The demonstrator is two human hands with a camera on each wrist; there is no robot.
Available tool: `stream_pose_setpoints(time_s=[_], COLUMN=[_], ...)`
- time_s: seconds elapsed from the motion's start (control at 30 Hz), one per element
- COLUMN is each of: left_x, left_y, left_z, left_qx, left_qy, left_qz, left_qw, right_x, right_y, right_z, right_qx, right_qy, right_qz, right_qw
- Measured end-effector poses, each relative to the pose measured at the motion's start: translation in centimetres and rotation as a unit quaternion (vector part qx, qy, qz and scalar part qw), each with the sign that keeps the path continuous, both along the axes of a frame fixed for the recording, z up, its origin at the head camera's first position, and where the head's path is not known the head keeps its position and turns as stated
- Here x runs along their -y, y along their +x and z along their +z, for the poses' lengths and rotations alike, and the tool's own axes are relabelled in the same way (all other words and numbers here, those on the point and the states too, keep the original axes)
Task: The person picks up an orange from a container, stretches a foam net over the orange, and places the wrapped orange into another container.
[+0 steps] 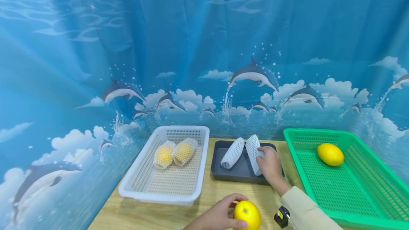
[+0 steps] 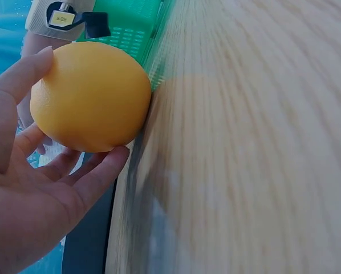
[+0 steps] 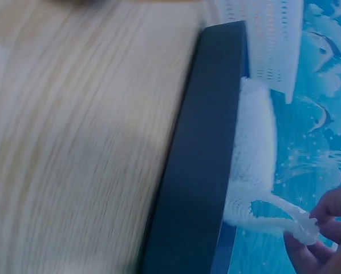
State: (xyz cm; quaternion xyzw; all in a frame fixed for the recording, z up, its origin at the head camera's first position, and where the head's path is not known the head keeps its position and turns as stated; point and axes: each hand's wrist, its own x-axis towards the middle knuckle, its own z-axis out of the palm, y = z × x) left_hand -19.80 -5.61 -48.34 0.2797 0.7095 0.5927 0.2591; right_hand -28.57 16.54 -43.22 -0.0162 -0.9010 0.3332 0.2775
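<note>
My left hand (image 1: 218, 214) grips a round yellow-orange fruit (image 1: 247, 216) low over the wooden table at the front. In the left wrist view the thumb lies on one side of the fruit (image 2: 90, 97) and the fingertips on its underside. Farther back, my right hand (image 1: 271, 166) pinches a white foam net sleeve (image 1: 252, 153) at the right of the dark grey tray (image 1: 220, 174). The right wrist view shows the pinched edge of this sleeve (image 3: 299, 225) pulled out, its mouth gaping. A second foam net sleeve (image 1: 233, 153) lies to its left in the tray.
On the left, a white basket (image 1: 127, 189) holds two yellow fruits (image 1: 184, 152) wrapped in foam nets. A green basket (image 1: 326, 191) on the right holds one bare yellow fruit (image 1: 330, 154). Behind the table hangs a blue dolphin-print curtain (image 1: 198, 45).
</note>
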Motion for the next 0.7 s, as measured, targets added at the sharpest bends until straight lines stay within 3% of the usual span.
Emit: stream_pose_setpoints(time_s=[0.2, 0.37, 0.7], left_x=[0.0, 0.0, 0.2], left_y=[-0.1, 0.0, -0.2], left_z=[0.2, 0.3, 0.0], left_qx=[0.002, 0.006, -0.031], left_qy=[-0.004, -0.004, -0.013], left_qz=[-0.004, -0.004, -0.001], left_qw=[1.0000, 1.0000, 0.9994], right_x=[-0.1, -0.2, 0.0], right_y=[0.3, 0.9, 3.5], right_z=[0.7, 1.3, 2.4], right_qx=[0.029, 0.035, 0.043], right_qy=[-0.077, -0.110, -0.144], right_qz=[-0.019, -0.014, 0.029], right_qw=[0.996, 0.993, 0.988])
